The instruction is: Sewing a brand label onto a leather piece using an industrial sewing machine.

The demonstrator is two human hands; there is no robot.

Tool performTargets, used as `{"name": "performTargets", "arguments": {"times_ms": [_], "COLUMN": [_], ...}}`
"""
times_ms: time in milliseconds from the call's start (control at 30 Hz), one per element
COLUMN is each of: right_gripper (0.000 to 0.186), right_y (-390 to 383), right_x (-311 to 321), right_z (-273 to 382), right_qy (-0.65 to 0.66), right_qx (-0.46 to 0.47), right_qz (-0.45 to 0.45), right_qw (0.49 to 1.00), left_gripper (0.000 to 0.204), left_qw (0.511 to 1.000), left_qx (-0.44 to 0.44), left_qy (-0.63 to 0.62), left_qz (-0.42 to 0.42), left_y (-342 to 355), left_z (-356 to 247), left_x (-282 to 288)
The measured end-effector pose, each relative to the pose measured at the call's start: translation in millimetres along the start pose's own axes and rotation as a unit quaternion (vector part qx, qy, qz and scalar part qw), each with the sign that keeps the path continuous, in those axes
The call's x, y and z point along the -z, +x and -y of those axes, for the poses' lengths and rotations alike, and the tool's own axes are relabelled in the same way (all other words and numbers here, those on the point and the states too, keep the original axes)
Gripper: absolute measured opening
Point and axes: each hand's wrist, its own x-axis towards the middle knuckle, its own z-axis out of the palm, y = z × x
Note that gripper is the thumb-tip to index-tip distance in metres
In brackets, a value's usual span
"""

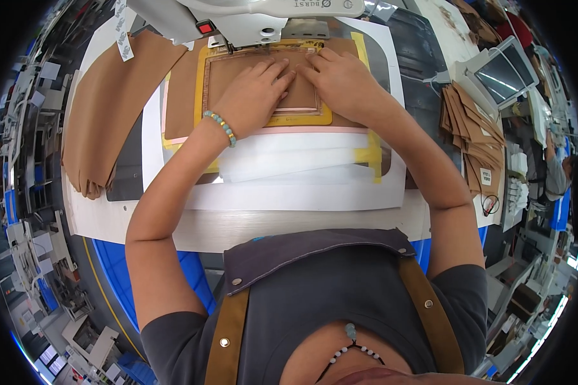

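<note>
A yellow rectangular frame [301, 118] lies over a brown sheet [180, 102] beneath the head of a white machine [250, 16], with a transparent border inside it. My left hand [253, 90], wearing a beaded bracelet, rests its spread fingers on the brown material within the frame. My right hand [334, 80] lies with fingers apart at the frame's upper right inner area. Both hands are open, palms down. Below the frame are a pink edge, white sheets [282, 154] and strips of yellow tape [366, 154].
Long brown pieces [106, 122] are stacked at the left. Stacked brown pieces with white labels [462, 122] lie at the right beside a small screen [501, 70] and a wire. The pale table's front edge [308, 224] is near my body; factory equipment surrounds the table.
</note>
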Motion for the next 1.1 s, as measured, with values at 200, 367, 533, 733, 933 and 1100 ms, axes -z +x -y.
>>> {"name": "performTargets", "arguments": {"times_ms": [200,367,533,733,933,1100], "right_gripper": [0.029,0.033,0.032,0.031,0.03,0.034], "right_y": [6,-6,-34,-47,-38,-4], "right_x": [-3,21,36,46,39,32], "right_z": [4,-2,-19,-25,-13,7], "right_qy": [0.029,0.107,0.131,0.152,0.172,0.183], "right_qx": [0.02,0.037,-0.016,-0.046,-0.001,0.049], "right_qz": [-0.028,-0.039,0.014,0.042,0.017,0.031], "right_qw": [0.999,0.993,0.991,0.986,0.985,0.981], "left_gripper": [0.042,0.041,0.04,0.038,0.037,0.04], "left_qw": [1.0,0.999,0.999,0.997,0.994,0.985], "left_qx": [0.004,0.015,0.038,0.061,0.083,0.041], "left_qy": [-0.019,-0.036,-0.025,-0.036,-0.065,-0.163], "left_qz": [-0.018,-0.023,-0.022,-0.025,0.015,0.048], "left_y": [-7,-15,-19,-26,-46,-67], "left_z": [7,16,19,25,32,36], "left_x": [1,0,2,0,32,46]}}
